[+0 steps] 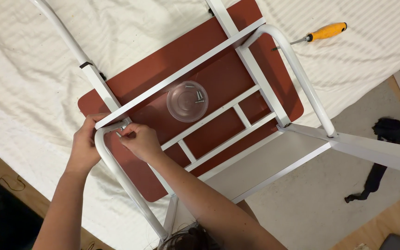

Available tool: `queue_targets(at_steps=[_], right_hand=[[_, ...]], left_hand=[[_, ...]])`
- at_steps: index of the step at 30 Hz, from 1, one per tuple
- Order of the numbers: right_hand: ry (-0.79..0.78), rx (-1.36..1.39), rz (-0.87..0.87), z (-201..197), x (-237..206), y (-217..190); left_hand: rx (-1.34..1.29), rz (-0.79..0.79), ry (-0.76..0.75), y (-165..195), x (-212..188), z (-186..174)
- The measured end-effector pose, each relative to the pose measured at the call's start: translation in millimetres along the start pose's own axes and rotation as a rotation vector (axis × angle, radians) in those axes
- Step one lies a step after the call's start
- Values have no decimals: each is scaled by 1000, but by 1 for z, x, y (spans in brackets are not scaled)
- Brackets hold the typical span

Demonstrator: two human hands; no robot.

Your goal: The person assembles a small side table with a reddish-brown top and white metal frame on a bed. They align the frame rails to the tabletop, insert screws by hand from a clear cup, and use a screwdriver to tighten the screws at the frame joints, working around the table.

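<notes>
Frame (pixel 172 78) of the upside-down red table lies on the bed (pixel 24 69), left hand (pixel 85 146) gripping the near-left leg (pixel 116 171) while right-hand fingers (pixel 128 133) pinch a small screw there, so I'd keep the leg steady and start it straight.

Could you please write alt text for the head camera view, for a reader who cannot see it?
Both hands, left hand and right hand, meet at a corner joint of a white metal frame on an upturned reddish-brown panel. A clear bowl holds screws; an orange-handled screwdriver lies on the white sheet.
</notes>
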State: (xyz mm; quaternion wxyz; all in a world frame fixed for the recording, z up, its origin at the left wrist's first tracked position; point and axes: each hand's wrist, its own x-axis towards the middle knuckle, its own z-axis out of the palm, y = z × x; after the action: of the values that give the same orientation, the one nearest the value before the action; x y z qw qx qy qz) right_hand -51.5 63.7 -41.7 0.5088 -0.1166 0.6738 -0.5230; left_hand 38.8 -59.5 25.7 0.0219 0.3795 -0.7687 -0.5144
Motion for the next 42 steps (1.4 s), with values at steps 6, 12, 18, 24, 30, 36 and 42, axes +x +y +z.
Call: queue_targets(at_steps=[6,12,18,24,30,36,42], right_hand=[[-19,24,-19,8,-6,-9],[12,76,-47,18,-9,-7],[-30,757,182,40,1,8],[181,749,58,62,-12,7],[229,524,-89,57,-14,1],[64,1139,219,48,-19,3],[89,725,103,47,-24,-4]], left_hand=[[-71,25,10,-7,-1,2],[-69,-66,35,-7,-4,3],[-300,-252,65,-8,-4,1],[-482,-262,43,-12,-3,-5],[-360,-194,64,-13,-5,-3],[-342,-212,86,-6,-8,1],[-358,-231,110,-6,-7,3]])
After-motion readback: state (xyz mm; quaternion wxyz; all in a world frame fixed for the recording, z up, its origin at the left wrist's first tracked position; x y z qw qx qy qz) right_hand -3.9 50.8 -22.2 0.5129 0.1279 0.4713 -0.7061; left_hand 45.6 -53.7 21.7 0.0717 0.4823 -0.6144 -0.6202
